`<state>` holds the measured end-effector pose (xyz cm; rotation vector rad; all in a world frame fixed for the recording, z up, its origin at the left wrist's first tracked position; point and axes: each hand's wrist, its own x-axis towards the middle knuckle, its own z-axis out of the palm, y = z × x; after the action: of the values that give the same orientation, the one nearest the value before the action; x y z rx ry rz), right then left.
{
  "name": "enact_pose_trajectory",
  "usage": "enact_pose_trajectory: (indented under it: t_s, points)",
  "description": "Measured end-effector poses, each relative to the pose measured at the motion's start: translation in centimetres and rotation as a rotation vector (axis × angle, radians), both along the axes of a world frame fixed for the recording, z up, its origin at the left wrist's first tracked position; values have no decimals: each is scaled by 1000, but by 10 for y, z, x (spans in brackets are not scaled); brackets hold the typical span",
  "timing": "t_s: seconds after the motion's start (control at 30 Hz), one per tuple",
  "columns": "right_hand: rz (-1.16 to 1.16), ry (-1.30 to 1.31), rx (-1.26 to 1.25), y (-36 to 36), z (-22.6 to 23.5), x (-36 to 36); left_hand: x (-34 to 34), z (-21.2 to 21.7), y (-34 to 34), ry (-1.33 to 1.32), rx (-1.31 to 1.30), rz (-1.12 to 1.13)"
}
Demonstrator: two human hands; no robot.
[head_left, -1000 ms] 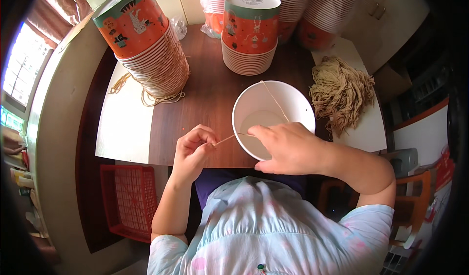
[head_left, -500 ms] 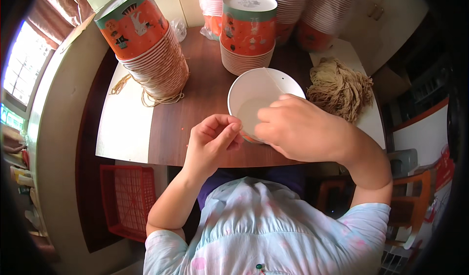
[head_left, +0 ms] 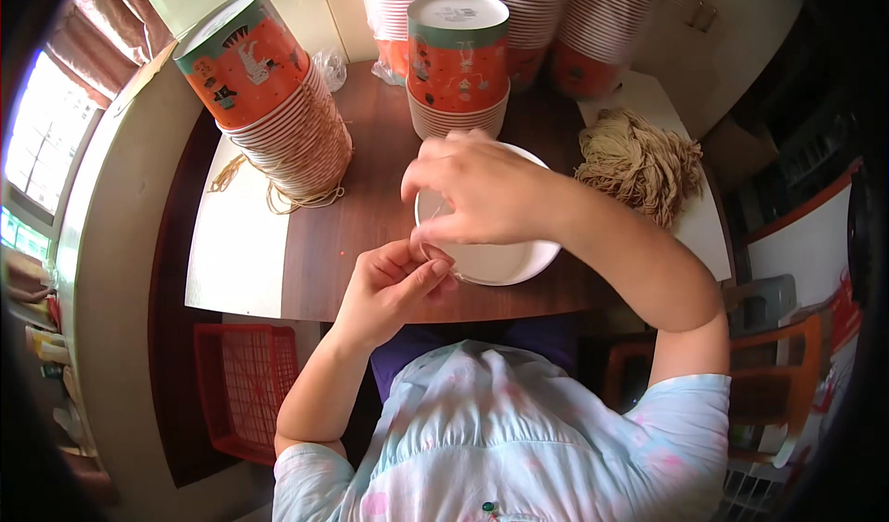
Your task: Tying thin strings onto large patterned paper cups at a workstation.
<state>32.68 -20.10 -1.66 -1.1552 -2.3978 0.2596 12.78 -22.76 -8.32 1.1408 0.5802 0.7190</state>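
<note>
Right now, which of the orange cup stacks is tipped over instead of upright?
The far-left orange cup stack; it leans sideways over loose string, while the middle stack stands upright.

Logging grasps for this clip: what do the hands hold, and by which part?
Both hands, left hand and right hand, pinch a thin string at the white paper bowl's near rim.

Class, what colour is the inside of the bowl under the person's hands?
White: the bowl shows a plain white inside, best seen in the head view.

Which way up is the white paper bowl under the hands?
Mouth up: the white paper bowl shows its pale, hollow inside, partly covered by the right hand.
</note>
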Motion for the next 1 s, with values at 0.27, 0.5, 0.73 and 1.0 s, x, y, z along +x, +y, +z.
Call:
enact_pose_trajectory:
  t_s: [0.27, 0.5, 0.73, 1.0]
  points:
    - [-86, 163, 81, -73, -1, 0, -3, 5, -2, 64, 57, 108]
    - [-156, 99, 89, -82, -27, -7, 0, 8, -6, 111, 151, 99]
    - [-286, 20, 295, -122, -41, -27, -7, -10, -16, 94, 297, 128]
    - [-455, 294, 326, -130, -85, -49, 3, -46, -28, 246, 1280, 613]
